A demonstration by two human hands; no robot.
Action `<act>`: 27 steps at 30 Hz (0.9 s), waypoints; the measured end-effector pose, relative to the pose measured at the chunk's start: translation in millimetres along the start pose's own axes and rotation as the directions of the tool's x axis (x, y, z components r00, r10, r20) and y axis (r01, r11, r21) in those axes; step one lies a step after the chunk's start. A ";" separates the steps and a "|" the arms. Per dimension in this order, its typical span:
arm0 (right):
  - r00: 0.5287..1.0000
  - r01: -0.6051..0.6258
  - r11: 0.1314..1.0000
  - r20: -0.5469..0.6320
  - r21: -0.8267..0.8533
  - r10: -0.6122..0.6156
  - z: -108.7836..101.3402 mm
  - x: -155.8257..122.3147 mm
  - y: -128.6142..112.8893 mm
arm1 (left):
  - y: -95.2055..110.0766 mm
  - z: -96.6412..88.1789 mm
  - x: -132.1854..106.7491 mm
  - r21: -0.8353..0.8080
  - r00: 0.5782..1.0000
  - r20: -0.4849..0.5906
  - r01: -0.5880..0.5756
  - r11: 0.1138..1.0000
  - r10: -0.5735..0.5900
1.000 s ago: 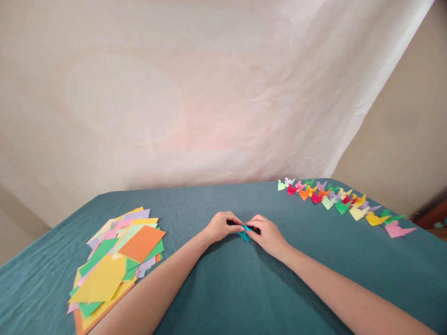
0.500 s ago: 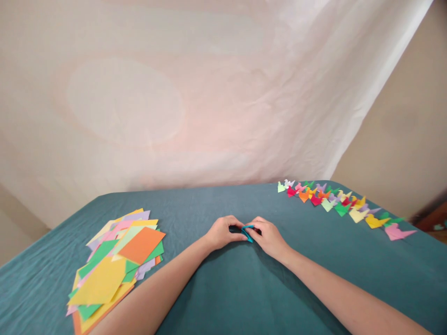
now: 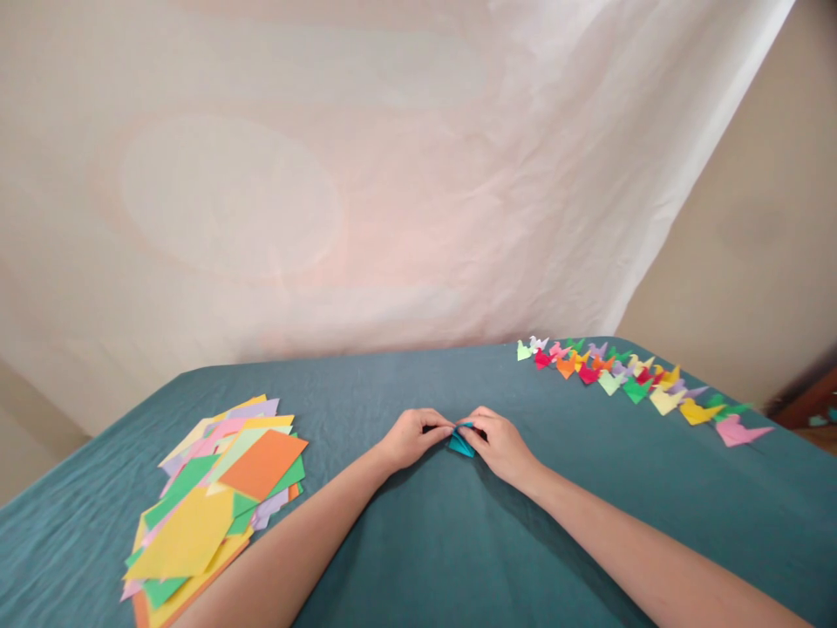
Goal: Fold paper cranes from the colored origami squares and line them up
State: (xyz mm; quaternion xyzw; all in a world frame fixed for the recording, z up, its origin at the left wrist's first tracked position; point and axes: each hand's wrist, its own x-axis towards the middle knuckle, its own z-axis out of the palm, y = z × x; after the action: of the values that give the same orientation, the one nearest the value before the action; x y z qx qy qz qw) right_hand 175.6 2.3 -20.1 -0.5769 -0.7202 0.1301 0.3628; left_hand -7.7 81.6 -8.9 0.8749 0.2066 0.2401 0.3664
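Note:
A small folded piece of teal origami paper [image 3: 461, 445] is pinched between my two hands near the middle of the table. My left hand [image 3: 417, 436] grips its upper left edge with thumb and fingertips pressed together. On the other side, my right hand [image 3: 500, 443] closes thumb and fingers on its upper right edge. The paper's lower part hangs in sight below the fingertips, while its top is partly hidden by them.
A loose, overlapping pile of coloured paper squares [image 3: 189, 523] lies at the left, beside my left forearm. Folded paper birds [image 3: 667, 399] stand in rows along the far right of the teal tablecloth [image 3: 405, 558]. A pale cloth [image 3: 392, 174] hangs behind the table.
The teal paper has turned so that a broader face shows below my fingers. My left thumb has moved up, closer to the fingertips. The view has shifted slightly.

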 end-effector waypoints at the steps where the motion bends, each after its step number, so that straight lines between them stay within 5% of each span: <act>1: 1.000 0.000 1.000 -0.002 -0.002 0.000 0.0 0.1 -0.3 | 0.1 0.2 0.2 -0.004 1.000 -0.005 0.006 1.000 -0.006; 19: 0.999 0.002 0.996 0.031 0.085 -0.005 -1.0 0.4 5.4 | -5.6 9.0 7.0 0.061 0.993 -0.074 0.094 0.994 -0.090; 27: 0.995 -0.088 0.987 -0.024 0.132 0.092 3.6 -1.8 8.7 | -2.9 8.3 7.5 0.098 0.996 -0.062 0.071 0.993 -0.065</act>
State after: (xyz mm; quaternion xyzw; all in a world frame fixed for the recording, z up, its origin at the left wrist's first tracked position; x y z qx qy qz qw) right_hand 179.7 4.0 -28.6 -0.5858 -0.6777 0.1844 0.4044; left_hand 2.5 83.0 -14.1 0.8771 0.2590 0.2425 0.3239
